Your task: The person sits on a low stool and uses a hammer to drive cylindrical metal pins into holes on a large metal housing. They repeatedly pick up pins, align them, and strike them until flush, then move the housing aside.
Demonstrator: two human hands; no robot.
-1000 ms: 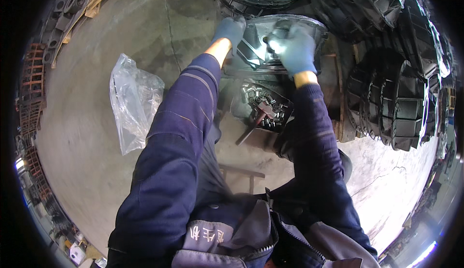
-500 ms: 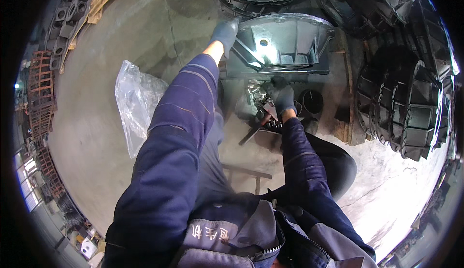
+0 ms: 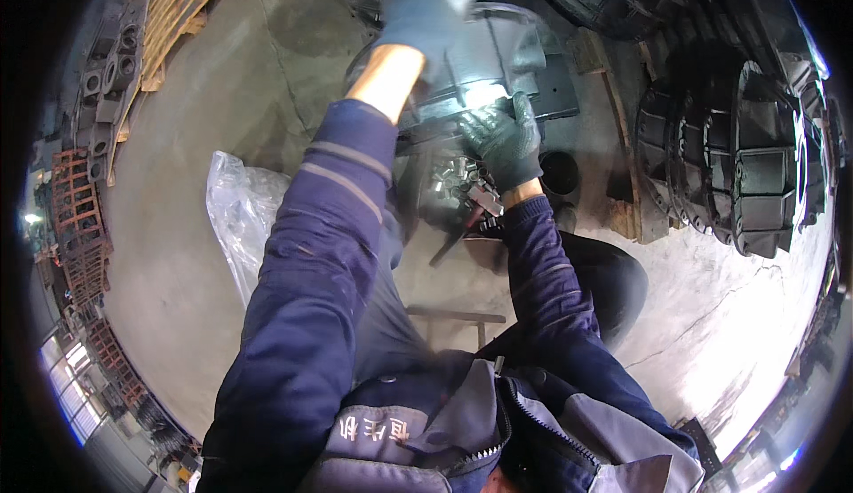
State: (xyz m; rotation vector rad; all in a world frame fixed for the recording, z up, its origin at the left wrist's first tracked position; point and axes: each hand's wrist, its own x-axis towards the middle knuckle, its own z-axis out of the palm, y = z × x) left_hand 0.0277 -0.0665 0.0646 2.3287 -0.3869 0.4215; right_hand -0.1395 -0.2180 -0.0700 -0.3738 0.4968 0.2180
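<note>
Cast-iron housing (image 3: 498, 58) — heavy, rigid, I'd judge; left hand (image 3: 426, 4) grips its top edge, right hand (image 3: 505, 142) closed under the rim.

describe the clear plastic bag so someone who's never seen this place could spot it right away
Start from the bare concrete floor on the person's left side. Beside the blue sleeve of the left arm lies the plastic bag, crumpled and see-through. It is the only soft, shiny thing among dark metal castings.

Right hand (image 3: 506, 138): risen from the fasteners (image 3: 458, 178) to the housing's (image 3: 498, 53) near edge, 6 o'clock. Left hand (image 3: 426, 0): shifted onto housing top, 11 o'clock.
</note>
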